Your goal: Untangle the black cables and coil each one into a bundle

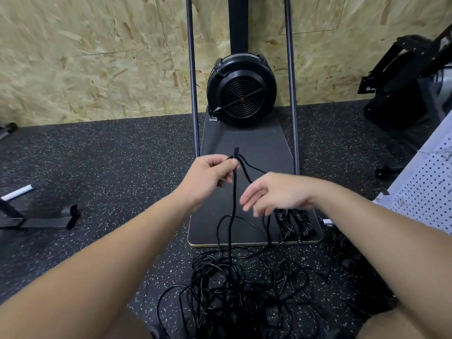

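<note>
Your left hand (208,176) is raised over the black board (254,152) and pinches one black cable (233,192) between thumb and fingers near its end. A short tip of that cable stands up above the fingers. From the pinch the cable hangs straight down to the tangled pile of cables (239,285) on the speckled floor (110,155).

Your right hand (271,193) hovers just beside the left, fingers loosely spread and pointing down-left. A second strand runs from the left hand's pinch toward it, but whether the right fingers actually touch that strand cannot be told; the hand is blurred.

Two finished bundles (296,223) lie side by side on the near right corner of the board. A round black fan (242,94) stands at the board's far end, against the chipboard wall (85,57).
</note>
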Motion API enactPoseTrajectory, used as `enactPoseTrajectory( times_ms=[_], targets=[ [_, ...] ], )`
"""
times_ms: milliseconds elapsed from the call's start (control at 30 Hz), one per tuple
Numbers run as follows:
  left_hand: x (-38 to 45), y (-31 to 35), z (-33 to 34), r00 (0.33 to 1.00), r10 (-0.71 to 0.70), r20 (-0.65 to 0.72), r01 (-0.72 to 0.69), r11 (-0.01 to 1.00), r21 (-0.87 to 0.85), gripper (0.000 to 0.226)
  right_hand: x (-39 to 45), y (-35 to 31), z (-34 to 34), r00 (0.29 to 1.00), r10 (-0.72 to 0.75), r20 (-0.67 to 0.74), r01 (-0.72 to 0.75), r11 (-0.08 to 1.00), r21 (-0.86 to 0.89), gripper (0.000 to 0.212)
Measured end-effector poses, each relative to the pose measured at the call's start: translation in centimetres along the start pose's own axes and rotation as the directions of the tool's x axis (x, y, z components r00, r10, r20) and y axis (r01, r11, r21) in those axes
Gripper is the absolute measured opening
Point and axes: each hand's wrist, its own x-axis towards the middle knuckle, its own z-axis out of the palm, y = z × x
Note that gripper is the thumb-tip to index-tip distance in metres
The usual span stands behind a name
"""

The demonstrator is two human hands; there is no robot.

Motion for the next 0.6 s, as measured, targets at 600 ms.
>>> enactPoseTrajectory(
  times_ms=[600],
  targets=[
    [0.6,0.9,-1.5,0.986,0.039,-0.163,-0.078,0.968,-0.24,0.026,4.1,-0.7,7.9,0.962,-0.079,-0.26,0.098,0.993,0.059,0.019]
  ],
)
